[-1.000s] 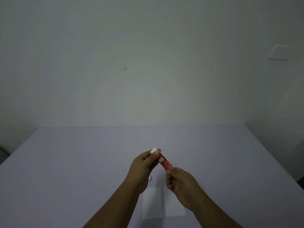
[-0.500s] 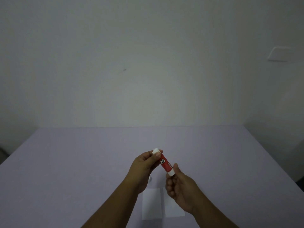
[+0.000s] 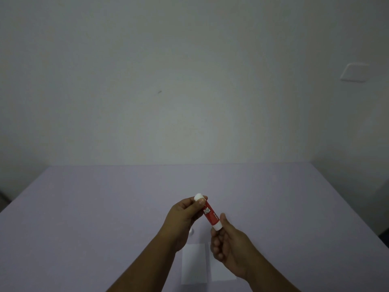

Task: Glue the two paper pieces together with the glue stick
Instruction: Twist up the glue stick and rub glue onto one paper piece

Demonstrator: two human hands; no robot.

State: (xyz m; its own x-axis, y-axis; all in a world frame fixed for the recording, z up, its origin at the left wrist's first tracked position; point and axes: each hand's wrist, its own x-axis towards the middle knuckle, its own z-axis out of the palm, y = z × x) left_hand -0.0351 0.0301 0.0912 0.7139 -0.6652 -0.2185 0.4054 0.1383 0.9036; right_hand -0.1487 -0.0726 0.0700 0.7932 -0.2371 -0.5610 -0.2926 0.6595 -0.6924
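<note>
A red glue stick (image 3: 209, 213) with white lettering is held slanted above the table, its white upper end toward the far left. My left hand (image 3: 185, 216) pinches that upper end between thumb and fingers. My right hand (image 3: 228, 241) grips the white lower end, thumb up along its right side. Two white paper pieces lie flat side by side near the table's front edge: the left piece (image 3: 193, 264) shows between my forearms, and the right piece (image 3: 223, 273) is partly hidden under my right hand.
A small white object (image 3: 191, 232), perhaps the cap, lies on the lilac table (image 3: 94, 218) just left of my left wrist. A plain wall stands behind the table's far edge, with a white plate (image 3: 354, 72) on it at the upper right.
My right hand's grip has slid down, so the stick's white lower end now shows beside the thumb. The stick stays between both hands at about the same spot.
</note>
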